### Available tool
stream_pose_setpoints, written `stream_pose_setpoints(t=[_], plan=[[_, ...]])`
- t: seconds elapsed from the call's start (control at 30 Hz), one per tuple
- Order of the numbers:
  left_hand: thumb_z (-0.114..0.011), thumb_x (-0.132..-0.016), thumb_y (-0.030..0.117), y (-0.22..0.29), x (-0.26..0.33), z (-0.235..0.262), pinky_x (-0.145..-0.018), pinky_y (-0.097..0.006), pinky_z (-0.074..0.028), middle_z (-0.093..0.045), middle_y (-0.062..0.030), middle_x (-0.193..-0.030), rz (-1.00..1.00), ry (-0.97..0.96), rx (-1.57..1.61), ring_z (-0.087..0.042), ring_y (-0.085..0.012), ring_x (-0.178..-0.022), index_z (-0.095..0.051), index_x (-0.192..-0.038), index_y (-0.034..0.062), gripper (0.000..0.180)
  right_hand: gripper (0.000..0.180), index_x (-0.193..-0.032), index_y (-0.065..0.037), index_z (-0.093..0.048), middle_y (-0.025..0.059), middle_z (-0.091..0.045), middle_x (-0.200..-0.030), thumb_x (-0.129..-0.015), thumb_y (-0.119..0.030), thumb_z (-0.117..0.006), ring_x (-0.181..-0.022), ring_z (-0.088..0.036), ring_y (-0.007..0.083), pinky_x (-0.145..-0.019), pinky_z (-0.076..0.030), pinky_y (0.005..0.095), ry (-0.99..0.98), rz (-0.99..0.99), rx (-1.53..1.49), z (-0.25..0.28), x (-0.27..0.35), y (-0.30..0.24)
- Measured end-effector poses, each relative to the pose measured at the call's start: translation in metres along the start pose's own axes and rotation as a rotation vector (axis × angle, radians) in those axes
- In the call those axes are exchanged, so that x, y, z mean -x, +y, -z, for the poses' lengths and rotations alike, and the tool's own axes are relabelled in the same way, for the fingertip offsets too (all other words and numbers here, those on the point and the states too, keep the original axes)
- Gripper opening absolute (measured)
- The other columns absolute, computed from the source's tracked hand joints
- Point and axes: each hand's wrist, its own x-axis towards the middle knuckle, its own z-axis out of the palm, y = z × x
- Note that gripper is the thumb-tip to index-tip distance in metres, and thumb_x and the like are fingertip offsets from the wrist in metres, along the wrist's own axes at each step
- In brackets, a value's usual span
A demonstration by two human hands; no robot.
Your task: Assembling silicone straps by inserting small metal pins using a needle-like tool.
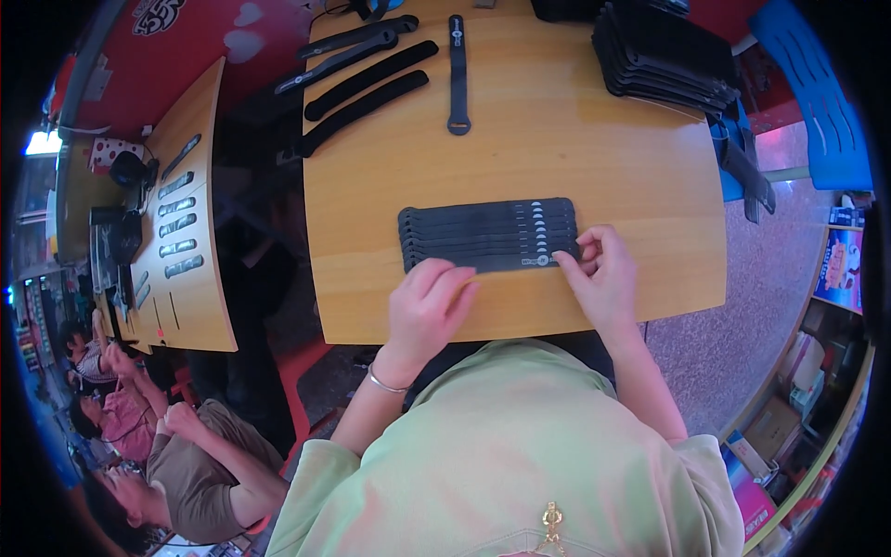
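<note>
Flat black straps [464,225] lie overlapping in a neat row on the wooden table in front of me, each rounded at the left end and bearing pale print toward the right. My left hand [429,304] is at the near left of the row, its bent fingers closed at the edge of the nearest strap [506,264]; the fingers cover that strap's left part. At its right end, my right hand [601,277] grips the same strap, thumb on top and fingers curled at the far side.
Farther back on the table [594,167] lie a single black strap [458,79] and several loose ones [371,97]. A stack of black pieces [659,60] stands at the back right, near a blue chair [817,102]. Leftward, another table [200,297] holds small packs; several people sit nearby.
</note>
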Motion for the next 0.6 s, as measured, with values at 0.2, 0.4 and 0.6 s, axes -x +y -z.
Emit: stream_pose_setpoints(t=[0.2,0.4,0.6], plan=[[-0.071,-0.072,0.012,0.011,-0.020,-0.012,-0.060,-0.033,-0.048,-0.056,-0.0076,-0.080,-0.009,-0.160,-0.103,-0.057,-0.0253,-0.072,-0.062,-0.089,0.0055,0.020,0.029,-0.090,-0.004,-0.050,0.0017,-0.043,-0.066,-0.074,-0.006,-0.073,-0.050,-0.045,0.0086,-0.047,-0.041,0.0229,0.013,-0.029,-0.054,-0.001,-0.001,0.005],[-0.068,-0.076,0.015,-0.002,-0.068,-0.006,-0.061,-0.036,-0.048,-0.057,-0.0080,-0.084,0.098,-0.104,-0.039,-0.058,-0.0255,-0.074,-0.060,-0.092,0.0071,0.019,0.030,-0.091,-0.003,-0.051,0.0010,-0.044,-0.066,-0.073,-0.007,-0.074,-0.050,-0.045,0.0086,-0.048,-0.041,0.0223,0.018,-0.037,-0.096,0.002,0.001,0.003],[-0.066,-0.079,0.018,-0.046,-0.150,-0.033,-0.063,-0.038,-0.049,-0.056,-0.0101,-0.092,0.198,0.061,-0.275,-0.059,-0.0287,-0.082,-0.053,-0.104,0.0086,0.030,0.027,-0.091,-0.003,-0.055,0.0021,-0.048,-0.067,-0.072,-0.007,-0.075,-0.053,-0.049,0.0095,-0.050,-0.043,0.0233,0.005,-0.010,-0.111,0.002,0.001,0.006]])
